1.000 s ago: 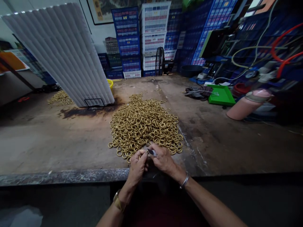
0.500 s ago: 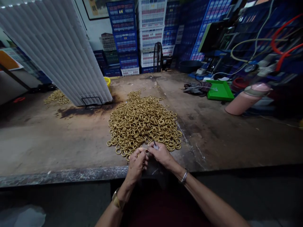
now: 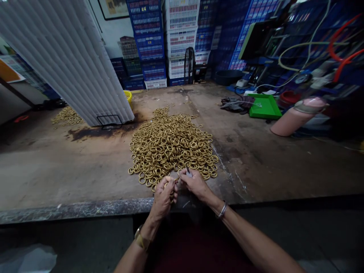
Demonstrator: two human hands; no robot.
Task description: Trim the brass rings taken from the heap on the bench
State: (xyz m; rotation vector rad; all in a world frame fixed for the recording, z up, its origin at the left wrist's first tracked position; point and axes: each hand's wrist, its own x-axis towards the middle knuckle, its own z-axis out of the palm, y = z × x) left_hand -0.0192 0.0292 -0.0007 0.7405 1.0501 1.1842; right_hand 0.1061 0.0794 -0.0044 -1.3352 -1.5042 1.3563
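A big heap of brass-coloured rings [image 3: 170, 146] lies on the table right beyond both hands. My left hand [image 3: 164, 195] is closed at the near edge of the heap, fingers curled round a brass-coloured ring, most of which they hide. Close beside it, my right hand [image 3: 197, 185] is closed on a thin tool [image 3: 188, 172] with a dark end and a pale grey part. Its kind is unclear, as the fingers cover the rest. The fingertips of both hands are near each other, with a small brass-coloured bit between them.
A leaning stack of white corrugated sheets [image 3: 71, 68] rises at the left, with more rings [image 3: 66, 116] behind it. At the right are a green tray [image 3: 264, 107], a dark crumpled cloth [image 3: 236, 104] and a pink bottle [image 3: 295, 117]. Stacked crates [image 3: 182, 41] line the back.
My right hand has drawn slightly away to the right, widening the gap between the fingertips. The left hand stays almost in place, and the view has shifted a little.
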